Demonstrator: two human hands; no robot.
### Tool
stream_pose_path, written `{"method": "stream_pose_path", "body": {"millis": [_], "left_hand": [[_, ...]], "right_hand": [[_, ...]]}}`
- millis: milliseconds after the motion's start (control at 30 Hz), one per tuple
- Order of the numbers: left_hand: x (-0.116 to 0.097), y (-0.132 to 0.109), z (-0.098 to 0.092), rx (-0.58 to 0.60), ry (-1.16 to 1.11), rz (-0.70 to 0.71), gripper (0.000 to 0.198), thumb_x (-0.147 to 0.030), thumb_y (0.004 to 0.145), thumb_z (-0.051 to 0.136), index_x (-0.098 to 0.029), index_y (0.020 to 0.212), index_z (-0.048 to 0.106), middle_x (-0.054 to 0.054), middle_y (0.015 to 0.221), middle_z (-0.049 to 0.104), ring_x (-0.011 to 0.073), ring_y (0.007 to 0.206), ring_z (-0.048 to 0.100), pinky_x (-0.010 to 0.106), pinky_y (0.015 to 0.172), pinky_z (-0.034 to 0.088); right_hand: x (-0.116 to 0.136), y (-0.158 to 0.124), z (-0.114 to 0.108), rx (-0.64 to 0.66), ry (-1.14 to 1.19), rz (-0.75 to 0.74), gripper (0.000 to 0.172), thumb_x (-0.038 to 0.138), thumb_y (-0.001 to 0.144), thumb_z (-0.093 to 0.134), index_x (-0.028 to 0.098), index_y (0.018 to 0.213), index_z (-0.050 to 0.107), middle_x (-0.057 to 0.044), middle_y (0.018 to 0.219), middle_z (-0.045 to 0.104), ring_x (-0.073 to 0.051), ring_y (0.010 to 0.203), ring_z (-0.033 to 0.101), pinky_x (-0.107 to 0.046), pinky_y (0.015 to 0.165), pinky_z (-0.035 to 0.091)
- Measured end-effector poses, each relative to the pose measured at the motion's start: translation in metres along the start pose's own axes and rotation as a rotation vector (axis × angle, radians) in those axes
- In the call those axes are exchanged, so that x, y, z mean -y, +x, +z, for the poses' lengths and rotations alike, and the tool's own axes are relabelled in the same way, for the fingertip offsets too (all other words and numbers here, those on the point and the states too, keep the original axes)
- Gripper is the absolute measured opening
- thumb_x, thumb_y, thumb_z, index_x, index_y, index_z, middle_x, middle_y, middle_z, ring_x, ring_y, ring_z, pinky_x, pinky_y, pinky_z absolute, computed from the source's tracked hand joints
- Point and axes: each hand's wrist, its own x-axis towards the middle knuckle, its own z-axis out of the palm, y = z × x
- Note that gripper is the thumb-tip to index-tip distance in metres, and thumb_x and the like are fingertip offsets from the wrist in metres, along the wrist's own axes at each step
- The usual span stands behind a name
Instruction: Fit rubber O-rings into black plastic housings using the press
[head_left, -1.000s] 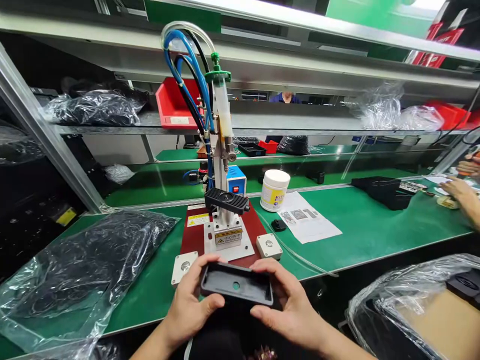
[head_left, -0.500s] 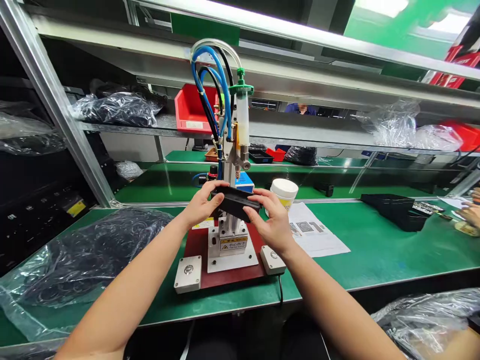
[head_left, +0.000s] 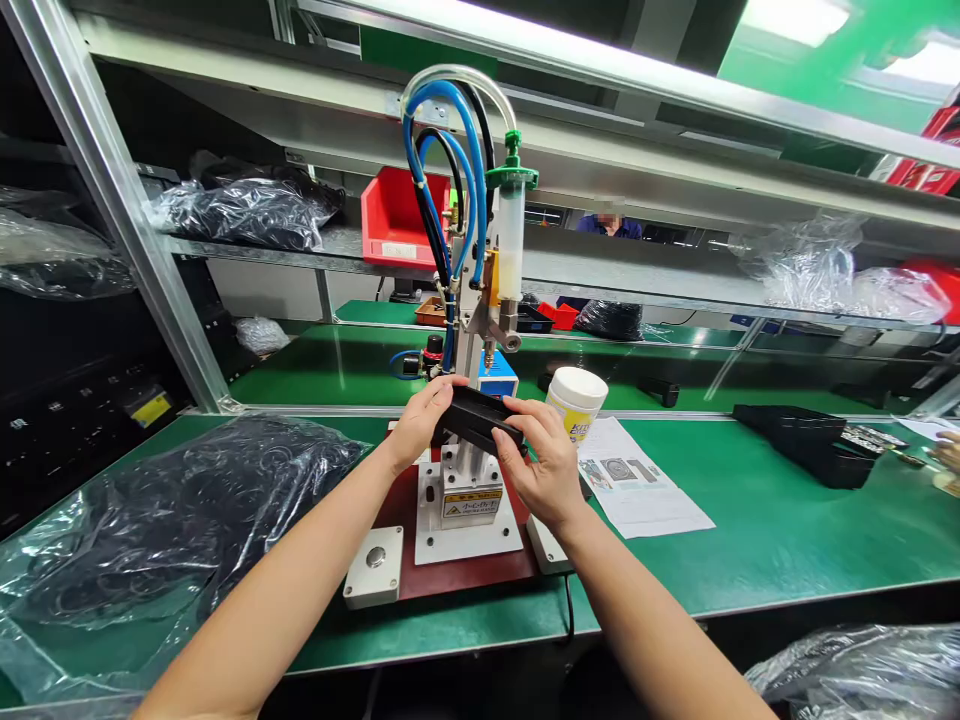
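Note:
Between my two hands is a long black plastic housing [head_left: 480, 415], tilted down to the right. My left hand [head_left: 424, 420] grips its left end. Thumb and fingers of my right hand [head_left: 546, 462] pinch its right end. The housing is in front of the column of a bench dispensing machine [head_left: 469, 350], just below the nozzle; I cannot tell whether it touches the machine. A clear syringe [head_left: 511, 240] with a green cap hangs above, fed by blue and black hoses. The machine's base carries a warning label [head_left: 471, 505] and a white button box [head_left: 375, 567] at left.
A clear bag of black parts [head_left: 195, 510] covers the bench at left. Right of the machine are a white tub [head_left: 576, 395], a printed sheet [head_left: 637, 480] and a black tray [head_left: 806, 440]. A red bin [head_left: 401, 215] stands on the shelf. Another person's hand [head_left: 949, 455] shows at far right.
The housing has turned in my hands, its right end dipping lower and its hollow side facing me more. The whole view has shifted slightly.

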Motion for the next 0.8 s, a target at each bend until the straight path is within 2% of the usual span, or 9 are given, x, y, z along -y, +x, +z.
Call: {"method": "stream_pose_path", "body": {"millis": [67,200,467,633,800], "left_hand": [[0.002,0.002,0.004,-0.039,-0.023,0.002,0.040,-0.050,0.090,0.044,-0.018,0.106,0.062,0.004,0.091,0.064,0.0194,0.080,0.056,0.030,0.073,0.044],[0.006,0.007,0.012,-0.140,0.001,0.056,0.039,-0.045,0.088,0.041,-0.016,0.099,0.065,0.006,0.094,0.065,0.0203,0.082,0.056,0.031,0.074,0.044],[0.009,0.004,0.021,-0.274,0.019,0.055,0.037,-0.041,0.086,0.040,-0.017,0.094,0.067,0.005,0.089,0.066,0.0211,0.082,0.058,0.032,0.072,0.044],[0.010,0.004,0.023,-0.294,-0.021,0.047,0.033,-0.036,0.085,0.041,-0.018,0.092,0.068,0.005,0.085,0.066,0.0226,0.083,0.057,0.033,0.074,0.042],[0.011,0.003,0.025,-0.311,-0.040,0.083,0.031,-0.032,0.086,0.041,-0.021,0.092,0.069,0.003,0.091,0.066,0.0225,0.088,0.056,0.034,0.078,0.039]], "right_hand": [[0.000,-0.001,0.005,-0.042,0.002,-0.023,0.003,0.020,0.085,0.059,0.022,0.086,0.061,-0.009,0.108,0.066,-0.025,0.106,0.059,-0.047,0.092,0.049],[-0.002,-0.005,0.018,-0.124,0.053,-0.027,0.006,0.017,0.085,0.057,0.023,0.083,0.058,-0.006,0.090,0.065,-0.026,0.109,0.059,-0.047,0.091,0.051],[-0.006,-0.004,0.034,-0.263,0.119,-0.023,0.014,0.013,0.085,0.056,0.024,0.076,0.052,-0.003,0.077,0.059,-0.025,0.097,0.062,-0.046,0.083,0.052],[-0.010,-0.007,0.037,-0.263,0.176,-0.002,0.016,0.009,0.083,0.054,0.024,0.077,0.053,-0.002,0.079,0.058,-0.026,0.099,0.061,-0.047,0.083,0.050],[-0.013,-0.009,0.037,-0.229,0.217,-0.003,0.016,0.008,0.081,0.054,0.024,0.081,0.055,-0.002,0.083,0.057,-0.027,0.103,0.059,-0.048,0.086,0.048]]}}
